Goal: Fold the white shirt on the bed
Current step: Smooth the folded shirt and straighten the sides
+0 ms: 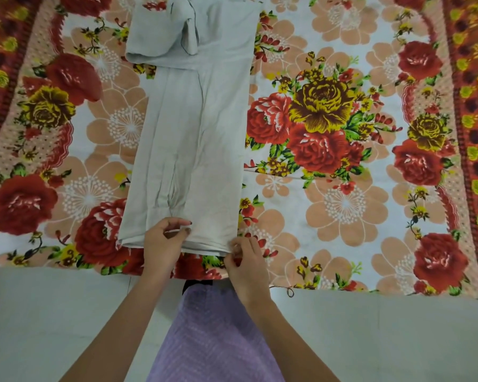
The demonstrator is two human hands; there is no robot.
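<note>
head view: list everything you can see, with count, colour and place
white fabric shirt: one, white-grey, folded into a long strip lying lengthwise on the bed, sleeve bunched at the far end
flower-printed fabric bedspread: one, red, yellow, peach and white, covering the bed under the shirt
smooth floor: one, pale grey, along the bed's near edge
lilac patterned garment: one, lilac, worn by the person, bottom centre
left hand: one, pinching the shirt's near hem
right hand: one, pinching the hem's right corner
</note>
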